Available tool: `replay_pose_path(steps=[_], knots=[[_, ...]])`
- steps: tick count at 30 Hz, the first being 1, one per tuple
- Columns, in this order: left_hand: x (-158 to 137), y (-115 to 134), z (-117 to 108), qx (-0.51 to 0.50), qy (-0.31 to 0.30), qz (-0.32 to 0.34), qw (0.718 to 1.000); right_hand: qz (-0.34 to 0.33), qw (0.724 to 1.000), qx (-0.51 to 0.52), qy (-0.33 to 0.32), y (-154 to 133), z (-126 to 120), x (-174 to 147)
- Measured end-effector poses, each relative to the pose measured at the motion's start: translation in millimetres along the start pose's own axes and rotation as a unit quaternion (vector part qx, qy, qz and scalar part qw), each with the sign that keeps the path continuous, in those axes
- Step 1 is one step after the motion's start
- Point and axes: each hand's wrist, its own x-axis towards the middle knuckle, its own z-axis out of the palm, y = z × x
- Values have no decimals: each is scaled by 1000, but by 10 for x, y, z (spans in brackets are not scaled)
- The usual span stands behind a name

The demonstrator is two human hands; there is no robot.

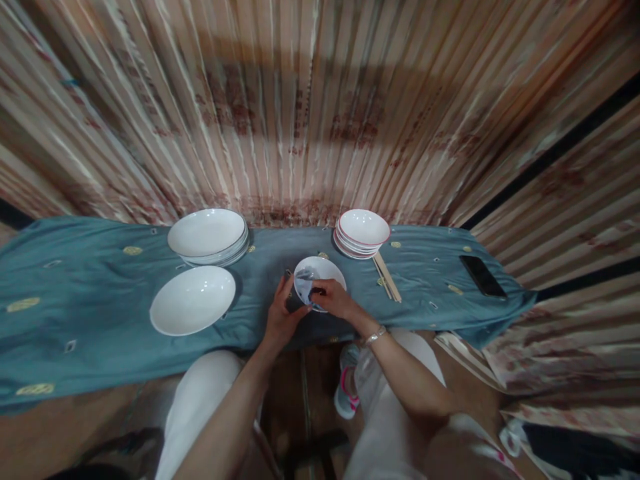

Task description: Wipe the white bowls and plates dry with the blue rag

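Well, left hand (283, 317): I spread it around the left of the bowl (331, 268), apparently for steadiness.
Right hand (332, 299): I pinched bluish material (305, 277) inside it.
Stacked bowls (364, 228): stood beyond, probably saving space.

A blurred bluish item (306, 275) in the bowl (330, 267), partly behind the right fingers (325, 287); tablecloth (100, 300) cut off at left.

Two stacks: dark-rimmed white dishes (207, 231), red-rimmed white bowls (363, 229); singly, one large white dish (193, 300), one small white bowl (331, 269), one rectangular black phone (483, 275).
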Motion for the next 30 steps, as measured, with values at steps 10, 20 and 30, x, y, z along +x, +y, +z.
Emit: replay_pose_path(steps=[10, 20, 30], knots=[[-9, 49, -19, 18, -20, 16, 1000, 35, 964, -246, -94, -21, -234, -68], [2, 27, 8, 20, -24, 30, 999, 19, 921, -386, -47, 2, -135, -49], [-3, 74, 3, 20, -30, 33, 999, -98, 930, -351, 36, 18, -96, 32]])
